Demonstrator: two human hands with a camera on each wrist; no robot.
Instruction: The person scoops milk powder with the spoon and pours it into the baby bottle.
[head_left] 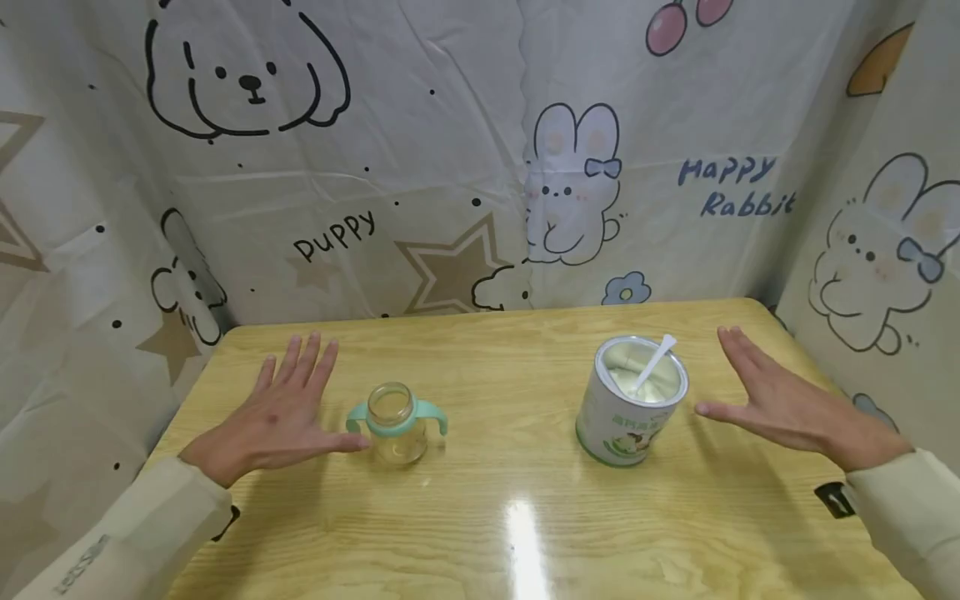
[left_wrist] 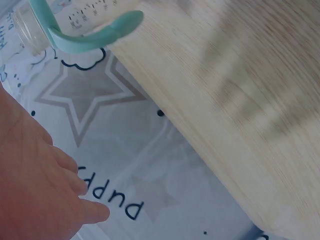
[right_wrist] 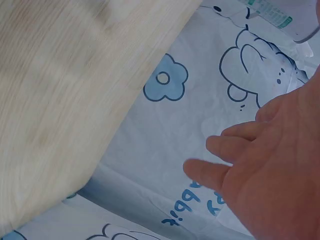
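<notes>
A clear baby bottle (head_left: 401, 442) without a lid stands upright on the table, with a mint-green collar and two handles. My left hand (head_left: 281, 417) hovers to its left, fingers spread, the thumb near the left handle; whether they touch I cannot tell. In the left wrist view the bottle (left_wrist: 95, 17) shows printed measuring marks. Right of the middle stands an open milk powder can (head_left: 622, 425), white with a green base rim. A white scoop (head_left: 655, 365) sticks up out of the pale powder. My right hand (head_left: 787, 408) is held to the can's right, fingers straight, apart from it.
The wooden table (head_left: 480, 367) has rounded back corners. A printed cloth (head_left: 450, 150) with puppies, rabbits and stars hangs behind it and at both sides. Between bottle and can lies a stretch of bare tabletop, with a bright light reflection (head_left: 522, 542) near the front.
</notes>
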